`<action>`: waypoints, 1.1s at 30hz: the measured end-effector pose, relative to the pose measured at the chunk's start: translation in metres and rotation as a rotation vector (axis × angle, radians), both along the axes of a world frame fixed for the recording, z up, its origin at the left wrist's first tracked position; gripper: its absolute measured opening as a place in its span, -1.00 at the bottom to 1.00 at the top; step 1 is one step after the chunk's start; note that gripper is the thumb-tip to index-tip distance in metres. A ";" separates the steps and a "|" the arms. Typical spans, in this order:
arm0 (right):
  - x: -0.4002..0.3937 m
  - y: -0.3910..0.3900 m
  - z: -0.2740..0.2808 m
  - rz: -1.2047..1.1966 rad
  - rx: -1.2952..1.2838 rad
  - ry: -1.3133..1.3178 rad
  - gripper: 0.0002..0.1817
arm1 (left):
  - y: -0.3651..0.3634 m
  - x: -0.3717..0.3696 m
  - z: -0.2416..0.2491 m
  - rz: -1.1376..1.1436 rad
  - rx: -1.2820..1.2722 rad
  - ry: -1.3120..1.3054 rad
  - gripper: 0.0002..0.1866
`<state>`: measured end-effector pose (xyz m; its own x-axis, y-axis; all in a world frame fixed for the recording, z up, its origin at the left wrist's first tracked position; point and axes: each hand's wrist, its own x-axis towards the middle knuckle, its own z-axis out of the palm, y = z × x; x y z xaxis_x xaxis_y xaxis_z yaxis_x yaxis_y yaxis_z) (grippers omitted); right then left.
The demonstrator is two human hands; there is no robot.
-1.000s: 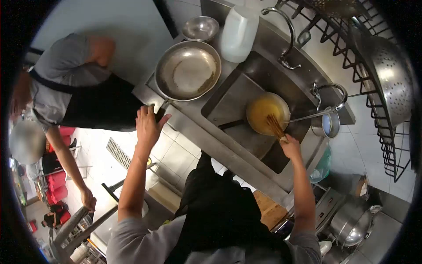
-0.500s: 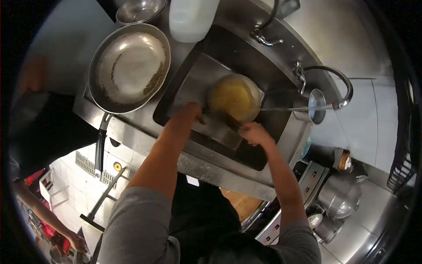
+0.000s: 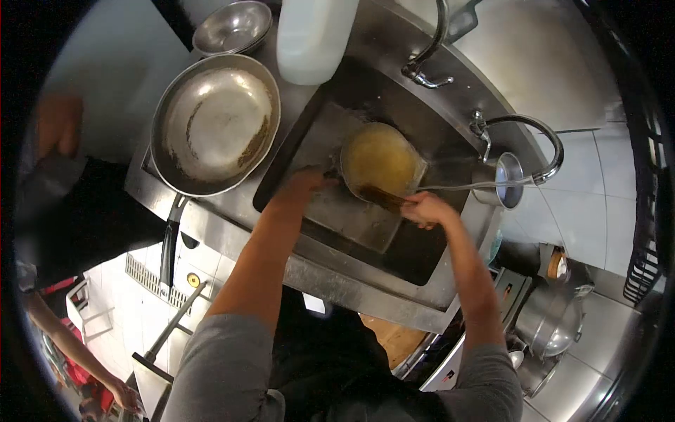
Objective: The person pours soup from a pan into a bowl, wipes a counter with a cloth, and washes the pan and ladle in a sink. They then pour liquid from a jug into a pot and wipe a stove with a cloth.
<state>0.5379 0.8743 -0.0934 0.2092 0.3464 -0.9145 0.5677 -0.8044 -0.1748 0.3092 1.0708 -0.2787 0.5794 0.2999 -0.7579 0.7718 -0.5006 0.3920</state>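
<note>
In the dark sink (image 3: 344, 218), a round pan (image 3: 380, 160) holds cloudy yellowish liquid. My right hand (image 3: 427, 209) is closed around a brown brush-like tool (image 3: 383, 198), whose far end reaches the pan's near rim. At the pan's left side is my left hand (image 3: 311, 180), its fingers blurred and near a dark handle-like part; its grip is not clear. A stream of water runs from the curved faucet (image 3: 548, 172) at the right toward the pan.
A large frying pan (image 3: 218, 126) lies on the left counter, with metal bowls (image 3: 232, 28) and a white plastic jug (image 3: 314, 42) behind it. A metal pot (image 3: 508, 181) sits right of the sink. Other people (image 3: 60, 126) are at the left edge.
The view has shifted slightly, so the sink and pans appear lower and to the right. The tool and the pan's contents look less blurred. My right hand still holds the tool.
</note>
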 end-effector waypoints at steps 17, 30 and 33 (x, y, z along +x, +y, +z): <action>-0.025 0.021 -0.087 -0.423 0.391 0.110 -0.43 | -0.024 0.014 -0.046 0.253 -0.125 -0.015 -0.22; -0.058 0.067 -0.116 -1.061 0.490 0.173 -0.60 | -0.032 0.015 0.013 0.003 0.117 -0.066 -0.26; -0.041 0.061 -0.104 -0.891 0.336 0.090 -0.47 | -0.022 0.018 0.052 0.095 -0.059 0.097 -0.23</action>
